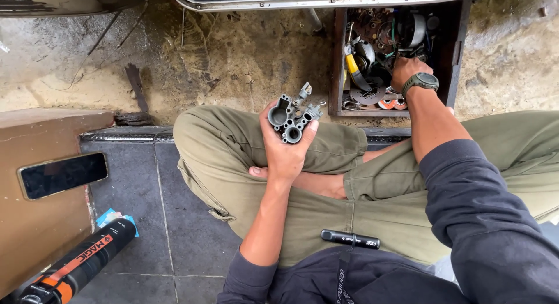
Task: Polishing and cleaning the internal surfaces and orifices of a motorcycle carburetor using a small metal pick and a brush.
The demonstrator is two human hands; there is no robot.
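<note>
Nearest the camera, a slim black cylindrical tool with a strap lies across the lap of the seated, cross-legged person, within easy reach. At near left, a black spray can with an orange band lies on its side on the dark grey tiled floor. A dark-screened phone rests flat on a brown ledge beyond it.

Mid-scene, the left hand is closed around a grey cast-metal part with round bores and small levers. It is held above the left knee with the openings turned up toward the camera, probably so the bores can be looked into.

Farther right, the right hand, with a dark wristwatch, reaches into a dark wooden box of mixed metal parts standing on the dirty concrete ground. Its fingers are buried among gears and discs; cannot tell whether they grip anything.
</note>
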